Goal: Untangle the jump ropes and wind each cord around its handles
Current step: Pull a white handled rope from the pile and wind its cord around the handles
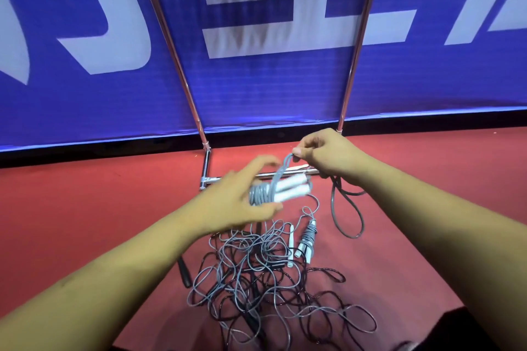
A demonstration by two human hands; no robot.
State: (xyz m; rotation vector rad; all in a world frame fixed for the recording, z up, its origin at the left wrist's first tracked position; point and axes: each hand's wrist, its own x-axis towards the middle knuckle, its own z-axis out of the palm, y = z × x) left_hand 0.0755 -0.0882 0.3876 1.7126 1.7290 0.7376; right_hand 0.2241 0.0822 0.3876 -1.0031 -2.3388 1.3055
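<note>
Two handles L grip, cord R grip

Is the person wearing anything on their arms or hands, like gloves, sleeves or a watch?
No. The left hand and right hand are bare, without gloves. The left forearm and right forearm show no sleeve, watch or bracelet. The left fingers are blurred, so a ring cannot be ruled out.
</note>
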